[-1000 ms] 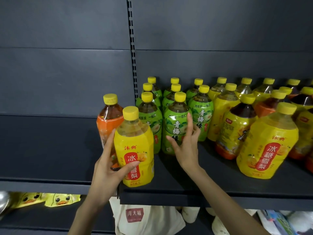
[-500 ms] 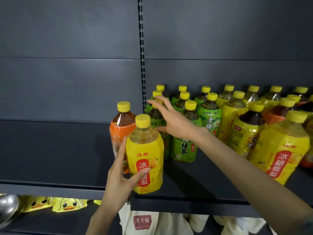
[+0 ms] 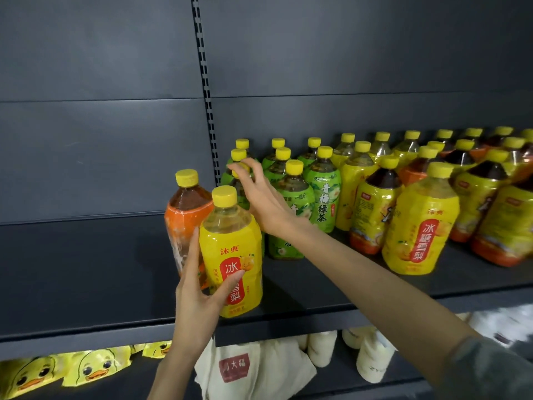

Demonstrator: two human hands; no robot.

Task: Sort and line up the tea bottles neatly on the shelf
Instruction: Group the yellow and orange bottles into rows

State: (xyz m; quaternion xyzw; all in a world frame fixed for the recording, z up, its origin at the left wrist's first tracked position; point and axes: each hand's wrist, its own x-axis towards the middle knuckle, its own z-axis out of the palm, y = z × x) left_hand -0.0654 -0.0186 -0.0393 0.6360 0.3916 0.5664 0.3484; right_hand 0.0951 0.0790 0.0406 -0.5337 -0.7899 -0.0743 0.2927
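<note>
A yellow pear-drink bottle (image 3: 230, 255) stands at the shelf's front edge; my left hand (image 3: 199, 293) grips it, thumb on the red label and fingers along its left side. Just behind it is an orange-labelled tea bottle (image 3: 184, 215). My right hand (image 3: 259, 200) reaches across, its fingers curled over the cap of the front-left green tea bottle (image 3: 238, 192), which is mostly hidden by the hand and the yellow bottle. More green tea bottles (image 3: 323, 194) stand in rows to its right.
Yellow and orange-labelled bottles (image 3: 421, 226) crowd the right side of the dark shelf (image 3: 86, 269); its left half is bare. A slotted upright (image 3: 206, 82) divides the back panel. Below lie duck-print packs (image 3: 86, 368), a white tote bag (image 3: 248, 370) and white bottles (image 3: 372, 359).
My right hand left the front of a green bottle's label, rose up and leftward, and now curls over the front-left green bottle's cap. My left hand keeps its hold on the yellow bottle.
</note>
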